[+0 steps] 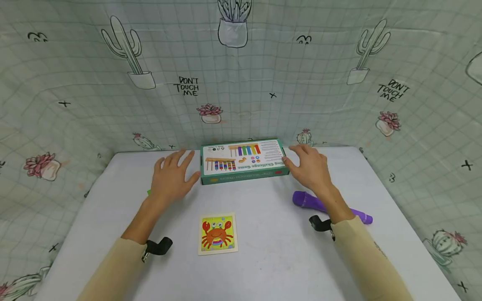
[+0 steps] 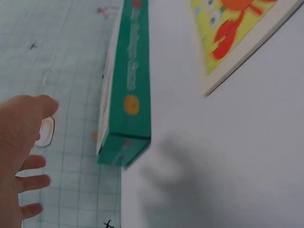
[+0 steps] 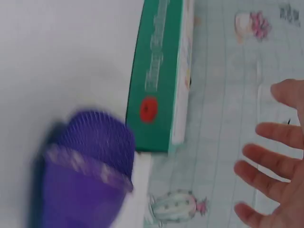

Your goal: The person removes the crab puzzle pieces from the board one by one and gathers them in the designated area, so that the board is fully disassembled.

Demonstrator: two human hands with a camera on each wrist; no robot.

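Observation:
A green and white game box (image 1: pixel 244 161) lies flat at the back of the white table, its printed text upside down from here. My left hand (image 1: pixel 171 177), fingers spread, hovers by the box's left end. On the other side my right hand (image 1: pixel 310 167) is spread beside the right end, its thumb close to the box corner. In both wrist views the fingers stand apart from the box (image 2: pixel 130 90) and hold nothing. Below my right forearm lies a purple toy microphone (image 3: pixel 88 175), partly hidden by the wrist in the head view.
A square crab puzzle (image 1: pixel 217 234) in a pale wooden frame lies on the table (image 1: pixel 263 271) in front of the box. A bit of something green (image 1: pixel 148 192) shows beside my left wrist, mostly hidden. Patterned cloth (image 1: pixel 241 92) hangs behind the table and along its sides.

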